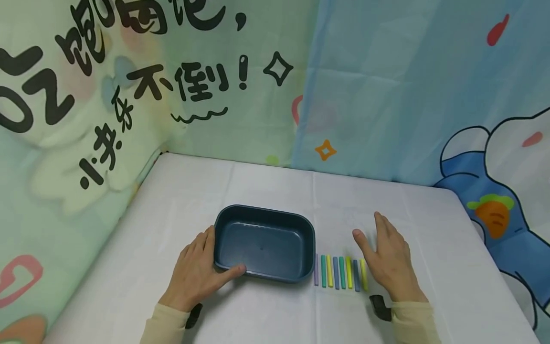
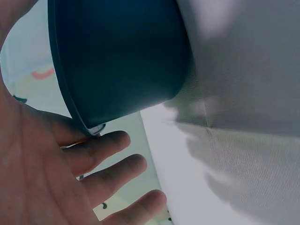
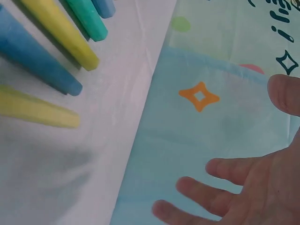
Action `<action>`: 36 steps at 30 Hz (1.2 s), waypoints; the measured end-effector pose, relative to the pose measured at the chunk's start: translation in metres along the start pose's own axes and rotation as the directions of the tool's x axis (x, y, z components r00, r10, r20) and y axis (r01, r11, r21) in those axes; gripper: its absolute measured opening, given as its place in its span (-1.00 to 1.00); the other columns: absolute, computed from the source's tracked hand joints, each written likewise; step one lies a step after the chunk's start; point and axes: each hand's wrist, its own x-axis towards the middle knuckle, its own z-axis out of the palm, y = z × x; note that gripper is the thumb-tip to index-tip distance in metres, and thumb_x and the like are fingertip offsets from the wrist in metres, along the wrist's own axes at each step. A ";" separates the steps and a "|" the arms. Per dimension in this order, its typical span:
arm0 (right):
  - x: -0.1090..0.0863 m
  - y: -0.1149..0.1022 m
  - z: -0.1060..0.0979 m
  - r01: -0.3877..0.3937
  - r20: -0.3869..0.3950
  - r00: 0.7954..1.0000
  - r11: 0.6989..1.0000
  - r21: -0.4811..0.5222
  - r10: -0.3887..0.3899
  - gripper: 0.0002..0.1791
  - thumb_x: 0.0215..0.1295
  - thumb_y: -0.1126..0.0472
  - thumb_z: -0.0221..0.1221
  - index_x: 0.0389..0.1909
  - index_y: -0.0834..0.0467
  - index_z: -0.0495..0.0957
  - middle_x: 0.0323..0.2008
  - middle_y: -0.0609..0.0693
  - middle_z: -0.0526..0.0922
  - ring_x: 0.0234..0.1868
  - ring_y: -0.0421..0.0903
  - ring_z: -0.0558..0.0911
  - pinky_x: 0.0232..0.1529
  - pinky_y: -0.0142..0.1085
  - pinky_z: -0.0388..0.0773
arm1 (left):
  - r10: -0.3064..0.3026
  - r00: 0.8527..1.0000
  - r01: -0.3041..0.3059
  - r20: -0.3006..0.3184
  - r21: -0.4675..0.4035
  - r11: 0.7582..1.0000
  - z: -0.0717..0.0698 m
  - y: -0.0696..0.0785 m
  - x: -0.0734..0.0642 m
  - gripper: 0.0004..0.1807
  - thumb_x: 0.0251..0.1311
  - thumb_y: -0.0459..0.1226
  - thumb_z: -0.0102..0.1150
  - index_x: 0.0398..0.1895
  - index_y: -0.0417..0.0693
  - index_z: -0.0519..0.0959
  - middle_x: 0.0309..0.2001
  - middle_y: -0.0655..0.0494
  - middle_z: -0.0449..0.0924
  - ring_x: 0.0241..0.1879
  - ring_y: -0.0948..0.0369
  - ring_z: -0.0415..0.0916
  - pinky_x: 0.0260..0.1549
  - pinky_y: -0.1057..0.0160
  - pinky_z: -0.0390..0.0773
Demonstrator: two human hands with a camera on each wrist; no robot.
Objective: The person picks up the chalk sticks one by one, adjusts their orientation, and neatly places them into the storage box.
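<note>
Holding the blue tub [image 1: 266, 251] by its near left corner with the left hand [image 1: 197, 274], with nothing in the right hand [image 1: 390, 265] near chalk sticks [image 1: 336, 273] just right of it, probably light, easy to snap, best pinched mid-stick.

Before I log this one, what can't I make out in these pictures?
- Head view: the underside of the tub, hidden against the table.
- Head view: any fine markings on the coloured sticks, too small to tell.
- Left wrist view: the left hand's thumb tip, out of frame.
- Right wrist view: one end of each visible stick, cut off by the left or top edge.
</note>
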 end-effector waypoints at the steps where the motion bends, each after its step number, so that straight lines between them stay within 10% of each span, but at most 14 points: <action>1: 0.000 0.000 -0.002 -0.013 0.013 1.000 1.000 0.003 0.013 -0.11 0.36 -0.24 -0.13 0.42 0.34 -0.11 0.32 0.46 0.04 0.26 0.43 0.10 0.13 0.32 -0.01 | 0.002 1.000 -0.002 0.003 0.000 1.000 0.000 0.000 0.000 0.27 -0.19 0.54 -0.10 0.42 -0.21 0.04 0.31 -0.11 0.20 0.25 -0.01 0.23 0.14 -0.03 0.26; 18: -0.013 0.003 -0.012 -0.275 0.261 0.926 0.961 -0.026 0.272 -0.34 0.33 -0.14 0.01 0.27 0.25 0.30 0.03 0.25 0.51 0.02 0.22 0.50 -0.20 -0.02 0.51 | 0.018 0.999 -0.018 -0.030 -0.014 1.000 -0.001 -0.004 0.004 0.34 -0.33 0.55 0.03 0.40 -0.24 0.10 0.17 -0.15 0.37 0.10 0.01 0.38 0.06 0.02 0.36; 29: -0.018 0.011 -0.003 -0.384 0.377 0.856 0.923 0.003 0.354 -0.41 0.20 0.06 0.18 0.18 0.31 0.38 -0.16 0.16 0.58 -0.48 -0.16 0.54 -0.53 -0.29 0.42 | 0.004 1.000 -0.004 -0.010 -0.039 0.999 -0.001 -0.003 0.003 0.36 -0.34 0.53 0.06 0.41 -0.25 0.05 0.20 -0.19 0.34 0.14 -0.02 0.35 0.08 0.01 0.35; 36: -0.020 0.010 0.002 -0.391 0.375 0.856 0.920 0.016 0.357 -0.49 0.16 0.11 0.22 0.05 0.36 0.47 -0.31 0.09 0.59 -0.52 -0.15 0.53 -0.55 -0.29 0.46 | 0.018 1.000 -0.018 -0.021 -0.031 0.999 -0.001 -0.001 0.003 0.36 -0.34 0.53 0.07 0.39 -0.29 0.08 0.18 -0.20 0.36 0.12 -0.02 0.37 0.08 0.03 0.36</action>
